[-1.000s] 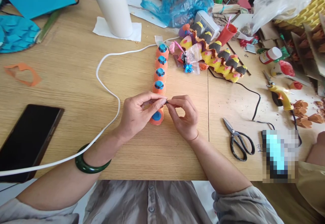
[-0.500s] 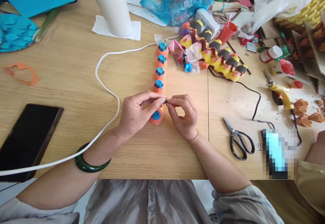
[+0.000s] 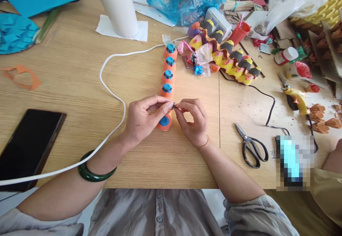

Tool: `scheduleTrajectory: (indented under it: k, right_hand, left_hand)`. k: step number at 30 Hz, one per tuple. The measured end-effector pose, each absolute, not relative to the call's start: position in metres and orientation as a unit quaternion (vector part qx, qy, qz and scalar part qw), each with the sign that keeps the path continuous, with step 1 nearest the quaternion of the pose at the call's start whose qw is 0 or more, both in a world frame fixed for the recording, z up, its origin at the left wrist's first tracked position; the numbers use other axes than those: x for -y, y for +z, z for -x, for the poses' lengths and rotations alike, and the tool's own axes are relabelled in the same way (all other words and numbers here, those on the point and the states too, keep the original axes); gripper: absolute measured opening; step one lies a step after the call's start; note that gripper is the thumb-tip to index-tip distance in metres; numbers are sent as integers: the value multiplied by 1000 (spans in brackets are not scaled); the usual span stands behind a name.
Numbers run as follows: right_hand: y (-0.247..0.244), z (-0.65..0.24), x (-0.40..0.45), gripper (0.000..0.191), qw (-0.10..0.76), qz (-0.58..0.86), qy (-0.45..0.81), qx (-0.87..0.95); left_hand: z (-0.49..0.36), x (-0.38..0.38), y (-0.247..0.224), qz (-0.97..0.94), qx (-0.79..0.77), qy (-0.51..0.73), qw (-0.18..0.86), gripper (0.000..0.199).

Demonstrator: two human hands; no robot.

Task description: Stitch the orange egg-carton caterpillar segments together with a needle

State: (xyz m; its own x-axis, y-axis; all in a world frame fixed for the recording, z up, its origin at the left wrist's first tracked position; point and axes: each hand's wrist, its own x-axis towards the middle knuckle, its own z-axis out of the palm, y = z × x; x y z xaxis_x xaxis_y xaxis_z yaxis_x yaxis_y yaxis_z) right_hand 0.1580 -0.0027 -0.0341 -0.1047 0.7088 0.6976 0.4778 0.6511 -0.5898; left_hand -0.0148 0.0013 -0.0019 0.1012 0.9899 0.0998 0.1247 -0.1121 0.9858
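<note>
My left hand (image 3: 145, 118) pinches a tiny black bit of what looks like modelling clay (image 3: 174, 106) between thumb and forefinger. On the other side, the fingertips of my right hand (image 3: 193, 122) close on the same bit. Under my hands runs an upright row of orange-painted egg carton cups (image 3: 167, 81). Several upper cups carry blue discs with thin black curls on them. The nearest cup has a plain blue disc (image 3: 164, 121). My left fingers hide a stretch of the row between.
Scissors (image 3: 249, 145) and a yellow-handled tool (image 3: 296, 98) lie to the right. A white cable (image 3: 113, 95) crosses my left forearm near a phone (image 3: 26, 145). Painted carton strips (image 3: 229, 63), a red cup (image 3: 239, 34) and a white bottle (image 3: 119, 11) stand farther back. A person sits at right.
My fingers have shifted only slightly around the black bit, and a little more of it shows between the fingertips. The carton row stays in place.
</note>
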Motion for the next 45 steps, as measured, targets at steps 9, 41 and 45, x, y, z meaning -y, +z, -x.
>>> scheduleTrajectory:
  k: [9, 41, 45]
  right_hand:
    - [-32, -159, 1, 15, 535, 398, 81, 741]
    - [-37, -156, -4, 37, 571, 485, 392, 535]
    - [-35, -157, -6, 42, 558, 503, 412, 515]
  left_hand:
    - [15, -2, -1, -583, -485, 471, 450, 19]
    - [16, -20, -13, -471, -468, 587, 463, 18]
    - [16, -21, -11, -446, -461, 596, 483, 25]
